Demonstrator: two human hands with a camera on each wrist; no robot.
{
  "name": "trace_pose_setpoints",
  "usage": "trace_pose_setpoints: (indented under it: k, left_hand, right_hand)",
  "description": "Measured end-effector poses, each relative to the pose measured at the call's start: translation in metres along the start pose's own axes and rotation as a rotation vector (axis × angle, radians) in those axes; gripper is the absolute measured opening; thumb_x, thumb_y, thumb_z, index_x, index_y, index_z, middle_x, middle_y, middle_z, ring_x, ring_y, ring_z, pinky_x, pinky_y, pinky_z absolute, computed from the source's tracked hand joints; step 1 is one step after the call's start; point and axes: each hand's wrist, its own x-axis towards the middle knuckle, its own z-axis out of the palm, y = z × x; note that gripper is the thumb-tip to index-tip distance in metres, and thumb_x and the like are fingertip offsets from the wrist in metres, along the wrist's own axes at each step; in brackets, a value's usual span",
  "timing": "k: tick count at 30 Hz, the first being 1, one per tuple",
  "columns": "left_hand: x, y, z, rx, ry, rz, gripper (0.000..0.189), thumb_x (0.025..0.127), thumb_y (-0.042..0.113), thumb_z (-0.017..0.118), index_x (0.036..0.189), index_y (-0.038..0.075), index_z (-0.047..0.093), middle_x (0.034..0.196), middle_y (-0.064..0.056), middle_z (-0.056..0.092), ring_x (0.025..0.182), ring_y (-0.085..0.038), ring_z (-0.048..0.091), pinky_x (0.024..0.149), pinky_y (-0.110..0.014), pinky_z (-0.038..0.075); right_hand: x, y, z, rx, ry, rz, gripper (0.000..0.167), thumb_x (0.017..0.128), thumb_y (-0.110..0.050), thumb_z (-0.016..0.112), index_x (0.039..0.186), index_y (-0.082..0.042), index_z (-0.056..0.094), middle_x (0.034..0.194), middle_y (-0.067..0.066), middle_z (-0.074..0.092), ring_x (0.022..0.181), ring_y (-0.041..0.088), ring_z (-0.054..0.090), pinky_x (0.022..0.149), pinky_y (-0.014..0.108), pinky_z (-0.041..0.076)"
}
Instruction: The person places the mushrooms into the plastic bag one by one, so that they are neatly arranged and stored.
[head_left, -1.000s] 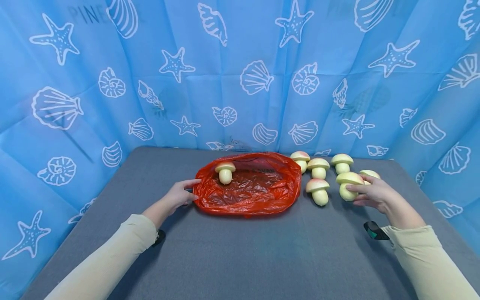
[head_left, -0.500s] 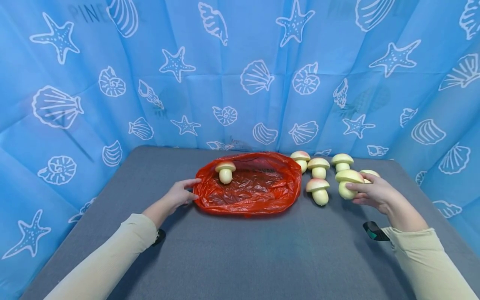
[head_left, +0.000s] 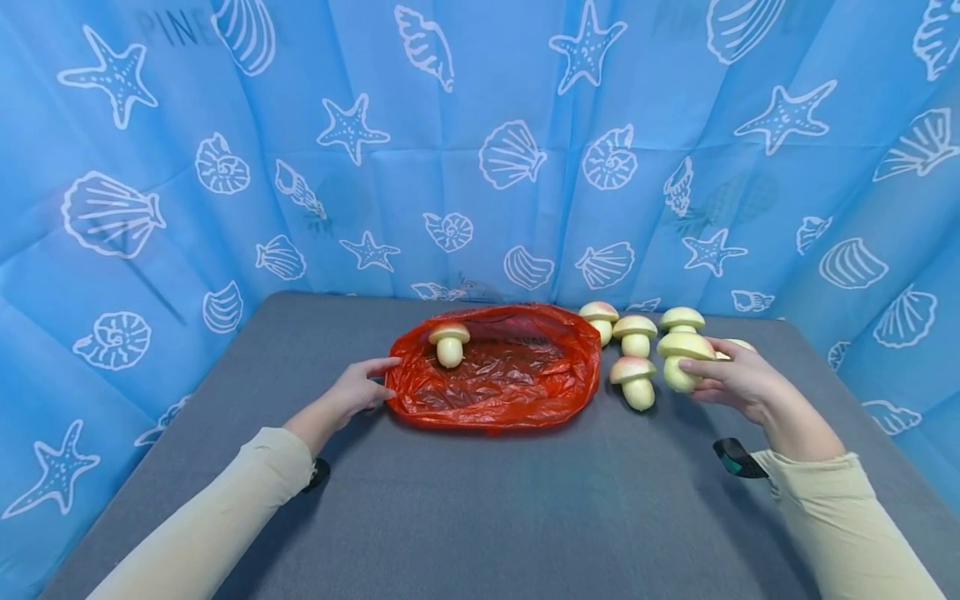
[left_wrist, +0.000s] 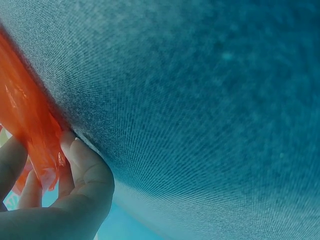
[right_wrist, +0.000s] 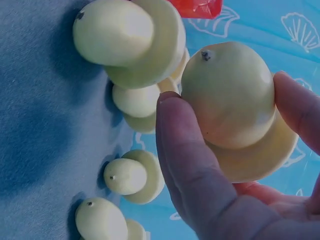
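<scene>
One mushroom (head_left: pixel 450 348) is in the bag (head_left: pixel 487 415), which the left hand (head_left: pixel 356 390) pinches; the right hand (head_left: pixel 738 385), curved round a second mushroom (head_left: pixel 678 373), holds it above the table (head_left: pixel 487 517). Five others (head_left: pixel 637 393) remain outside.

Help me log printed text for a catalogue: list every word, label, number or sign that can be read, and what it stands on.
"PINE": faint dark letters at the upper left of the blue curtain; whatever follows is too faint to read.
Upper right of the curtain: more faint lettering, not readable.
Inside the red bag: dark print, too blurred to read.
Mushroom-shaped pieces: no text visible.
</scene>
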Motion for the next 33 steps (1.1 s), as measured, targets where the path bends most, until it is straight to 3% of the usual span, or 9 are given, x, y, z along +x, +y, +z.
trace_pose_setpoints:
  k: [12,25,33]
  left_hand:
    - [0.001,0.0,0.0,0.008,0.009,0.002,0.06,0.092,-0.001,0.059,0.148,0.011,0.041,0.153,-0.02,0.032,0.131,-0.038,0.038,0.092,-0.047,0.045]
    - [0.0,0.001,0.0,0.011,0.01,-0.003,0.06,0.092,0.0,0.059,0.149,0.012,0.041,0.152,-0.019,0.033,0.128,-0.037,0.041,0.089,-0.045,0.046]
    - [0.002,-0.002,0.0,0.019,0.004,0.032,0.061,0.091,-0.001,0.06,0.148,0.009,0.041,0.15,-0.021,0.036,0.111,-0.029,0.051,0.076,-0.034,0.047]
  right_hand:
    - [0.003,-0.012,0.013,0.044,0.0,-0.003,0.087,0.099,-0.017,0.054,0.149,0.009,-0.012,0.101,0.001,0.053,0.078,0.007,0.064,0.076,0.031,0.056]
    - [0.006,-0.02,0.03,0.046,-0.025,-0.069,0.075,0.098,-0.016,0.056,0.148,0.011,0.007,0.093,-0.004,0.058,0.077,0.008,0.065,0.074,0.03,0.056]
    - [0.007,-0.026,0.041,0.063,-0.068,-0.086,0.078,0.099,-0.018,0.055,0.149,0.011,0.003,0.094,-0.003,0.059,0.078,0.01,0.065,0.075,0.029,0.055]
